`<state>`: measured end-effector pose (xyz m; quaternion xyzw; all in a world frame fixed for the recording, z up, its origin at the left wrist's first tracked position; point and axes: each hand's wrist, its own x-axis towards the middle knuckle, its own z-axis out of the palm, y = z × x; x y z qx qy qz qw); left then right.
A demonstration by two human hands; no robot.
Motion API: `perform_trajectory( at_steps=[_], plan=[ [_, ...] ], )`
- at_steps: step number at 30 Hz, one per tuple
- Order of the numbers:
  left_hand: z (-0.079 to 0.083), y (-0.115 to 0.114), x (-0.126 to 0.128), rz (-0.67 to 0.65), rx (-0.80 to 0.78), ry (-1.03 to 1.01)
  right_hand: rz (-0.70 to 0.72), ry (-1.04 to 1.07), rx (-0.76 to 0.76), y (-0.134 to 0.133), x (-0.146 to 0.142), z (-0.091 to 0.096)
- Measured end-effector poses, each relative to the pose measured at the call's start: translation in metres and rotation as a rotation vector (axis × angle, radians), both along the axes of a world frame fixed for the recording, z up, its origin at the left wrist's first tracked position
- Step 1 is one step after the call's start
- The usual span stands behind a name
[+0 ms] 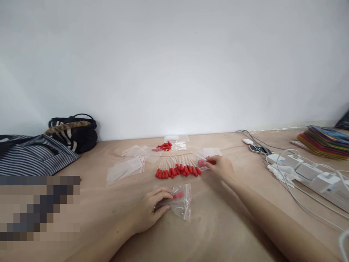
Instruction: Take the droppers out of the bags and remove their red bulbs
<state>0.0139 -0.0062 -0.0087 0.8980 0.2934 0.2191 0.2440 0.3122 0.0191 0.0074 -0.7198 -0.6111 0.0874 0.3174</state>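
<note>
**Fingers set on a clear bag and at a row of red-bulbed droppers**

Fingers (pixel 163 193) of the left hand (pixel 151 213) are curled together and closed on the left edge of a clear zip bag (pixel 183 205), which is held down on the tabletop (pixel 218 229) near the front. One red-bulbed piece is seen inside that bag.

Fingers (pixel 212 164) of the right hand (pixel 223 168) are stretched forward, close together, and laid against the right end of a row of red-bulbed droppers (pixel 177 170). A small bag with red pieces lies there too. Whether anything is pinched there cannot be told.

The row is laid out across the middle of the tabletop, bulbs toward the person. Behind it a small heap of loose red bulbs (pixel 165 146) is seen, with empty clear bags (pixel 125 169) spread to the left.

A striped bag (pixel 35 154) and a black handbag (pixel 81 136) are placed at the far left by the wall. At the right, a white power strip (pixel 316 180) with plugged adapters and a stack of coloured sheets (pixel 324 142) are found.
</note>
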Motion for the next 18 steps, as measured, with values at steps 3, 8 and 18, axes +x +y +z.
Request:
perform_trajectory(
  at_steps=[3,8,18],
  plan=[
    [0.000,0.002,-0.003,-0.027,-0.013,0.019,-0.093,-0.290,-0.072,0.014,-0.033,-0.007],
    [0.003,0.001,-0.005,-0.050,-0.042,0.023,-0.080,-0.346,-0.074,0.024,-0.052,-0.007],
    [0.003,0.000,-0.005,-0.040,-0.059,0.039,0.352,-0.116,0.178,-0.026,-0.050,-0.015]
  ],
)
